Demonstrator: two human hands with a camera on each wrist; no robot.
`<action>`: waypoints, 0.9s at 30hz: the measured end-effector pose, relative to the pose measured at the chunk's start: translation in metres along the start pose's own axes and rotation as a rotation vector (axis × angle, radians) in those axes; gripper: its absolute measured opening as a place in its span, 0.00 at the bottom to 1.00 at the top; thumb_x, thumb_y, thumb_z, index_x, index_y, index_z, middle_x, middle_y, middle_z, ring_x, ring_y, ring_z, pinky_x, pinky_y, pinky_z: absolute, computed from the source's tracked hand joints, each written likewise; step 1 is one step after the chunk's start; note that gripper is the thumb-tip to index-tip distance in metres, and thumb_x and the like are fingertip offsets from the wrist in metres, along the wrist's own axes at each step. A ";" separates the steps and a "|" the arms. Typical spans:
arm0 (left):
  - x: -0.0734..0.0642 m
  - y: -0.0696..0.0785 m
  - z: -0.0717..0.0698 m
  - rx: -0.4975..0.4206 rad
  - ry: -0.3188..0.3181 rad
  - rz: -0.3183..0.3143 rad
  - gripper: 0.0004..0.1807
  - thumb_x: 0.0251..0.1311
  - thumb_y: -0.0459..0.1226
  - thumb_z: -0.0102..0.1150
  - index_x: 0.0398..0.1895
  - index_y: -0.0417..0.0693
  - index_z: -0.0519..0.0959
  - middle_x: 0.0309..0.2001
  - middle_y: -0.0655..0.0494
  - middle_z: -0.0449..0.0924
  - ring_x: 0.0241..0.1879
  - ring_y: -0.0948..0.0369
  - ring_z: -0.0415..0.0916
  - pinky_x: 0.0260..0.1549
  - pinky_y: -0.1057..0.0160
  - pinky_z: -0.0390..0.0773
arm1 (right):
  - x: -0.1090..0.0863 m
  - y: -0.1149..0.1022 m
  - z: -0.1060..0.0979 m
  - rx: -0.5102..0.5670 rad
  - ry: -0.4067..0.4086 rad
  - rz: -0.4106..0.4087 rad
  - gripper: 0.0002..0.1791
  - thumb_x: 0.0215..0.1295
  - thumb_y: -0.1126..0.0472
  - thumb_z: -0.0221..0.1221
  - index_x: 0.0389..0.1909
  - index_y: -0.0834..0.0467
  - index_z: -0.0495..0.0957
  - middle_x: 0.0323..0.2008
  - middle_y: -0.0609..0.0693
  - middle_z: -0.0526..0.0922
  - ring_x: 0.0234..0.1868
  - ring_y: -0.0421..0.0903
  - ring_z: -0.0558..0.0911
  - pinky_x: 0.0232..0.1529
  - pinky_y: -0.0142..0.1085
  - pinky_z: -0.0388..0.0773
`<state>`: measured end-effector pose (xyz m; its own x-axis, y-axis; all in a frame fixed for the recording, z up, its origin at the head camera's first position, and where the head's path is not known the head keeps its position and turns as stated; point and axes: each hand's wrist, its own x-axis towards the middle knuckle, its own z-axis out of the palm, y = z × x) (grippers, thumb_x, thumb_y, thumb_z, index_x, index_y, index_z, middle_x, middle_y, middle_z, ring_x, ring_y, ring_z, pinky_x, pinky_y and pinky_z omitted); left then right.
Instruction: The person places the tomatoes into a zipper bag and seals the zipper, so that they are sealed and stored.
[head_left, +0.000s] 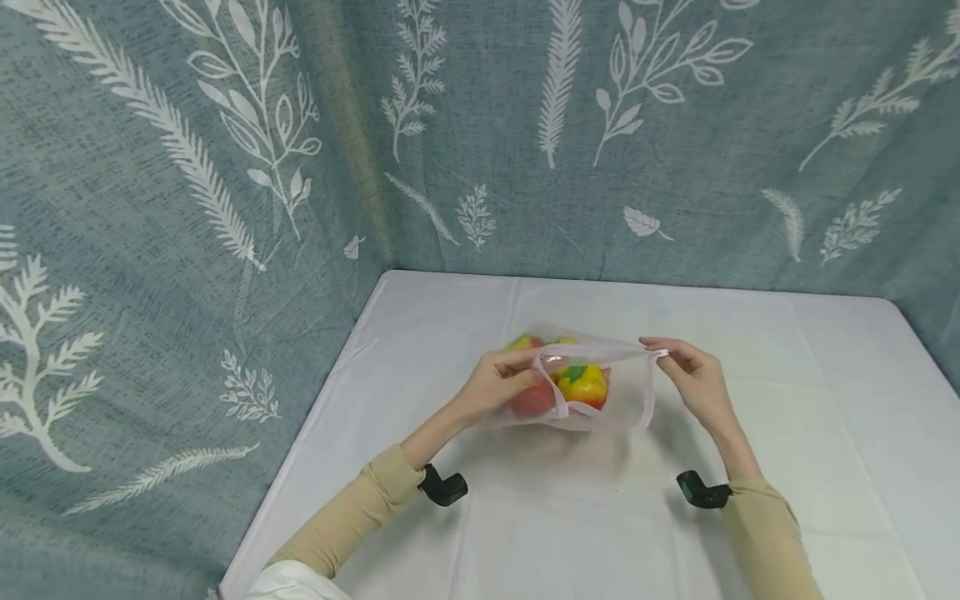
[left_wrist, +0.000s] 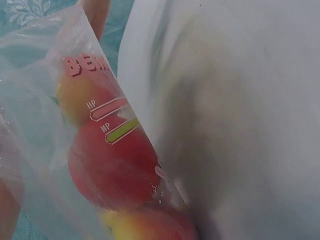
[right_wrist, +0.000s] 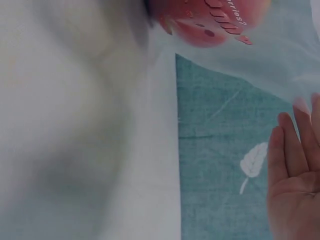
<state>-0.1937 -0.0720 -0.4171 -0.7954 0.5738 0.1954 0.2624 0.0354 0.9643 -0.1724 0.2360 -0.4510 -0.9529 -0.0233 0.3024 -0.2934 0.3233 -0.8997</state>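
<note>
A translucent zip bag (head_left: 630, 404) with a pale pink rim hangs between both hands over the table, its mouth spread. My left hand (head_left: 487, 387) pinches the rim on the left. At the right end of the mouth, my right hand (head_left: 697, 385) pinches the corner by the zipper between thumb and fingers; its other fingers extend in the right wrist view. Inside lie a yellow-and-red fruit (head_left: 585, 387) with a green top, a round red fruit (head_left: 532, 400) and other red-and-yellow fruits, partly hidden by the left hand. Lettering and small bars are printed on the bag in the left wrist view.
A white cloth covers the table (head_left: 570, 525). Blue-green curtains (head_left: 487, 125) with white leaf patterns hang behind it and along its left side. Black camera mounts (head_left: 444, 486) sit on both wrists, beside the beige sleeves.
</note>
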 end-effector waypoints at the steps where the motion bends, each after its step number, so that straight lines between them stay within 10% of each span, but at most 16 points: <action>1: -0.001 0.001 -0.001 0.000 0.001 -0.005 0.49 0.49 0.65 0.58 0.59 0.30 0.71 0.58 0.34 0.73 0.48 0.66 0.74 0.44 0.74 0.76 | -0.001 -0.003 0.000 -0.007 0.005 0.001 0.15 0.69 0.62 0.53 0.52 0.64 0.78 0.52 0.36 0.81 0.49 0.24 0.75 0.49 0.17 0.72; 7: -0.003 0.002 -0.005 -0.001 -0.006 0.007 0.45 0.52 0.62 0.57 0.60 0.32 0.71 0.63 0.38 0.70 0.62 0.47 0.69 0.57 0.64 0.73 | -0.008 -0.009 -0.002 -0.014 0.014 -0.011 0.14 0.69 0.61 0.54 0.51 0.62 0.78 0.55 0.39 0.80 0.51 0.27 0.76 0.50 0.18 0.71; 20: -0.003 0.007 -0.005 -0.011 0.022 0.005 0.40 0.54 0.58 0.56 0.59 0.35 0.73 0.57 0.37 0.76 0.53 0.55 0.76 0.52 0.61 0.77 | -0.017 -0.022 -0.010 0.031 0.024 -0.101 0.09 0.68 0.68 0.52 0.45 0.66 0.78 0.49 0.30 0.81 0.52 0.30 0.78 0.51 0.20 0.72; 27: 0.001 0.010 -0.005 -0.012 0.074 -0.010 0.44 0.49 0.62 0.55 0.59 0.36 0.73 0.57 0.38 0.76 0.55 0.50 0.75 0.52 0.60 0.77 | -0.017 -0.034 -0.008 0.032 0.165 -0.119 0.09 0.67 0.69 0.54 0.42 0.68 0.79 0.41 0.29 0.84 0.45 0.30 0.81 0.47 0.20 0.74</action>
<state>-0.1944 -0.0755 -0.4059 -0.8363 0.5114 0.1978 0.2478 0.0307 0.9683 -0.1452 0.2331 -0.4233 -0.8867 0.0962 0.4522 -0.4081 0.2968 -0.8633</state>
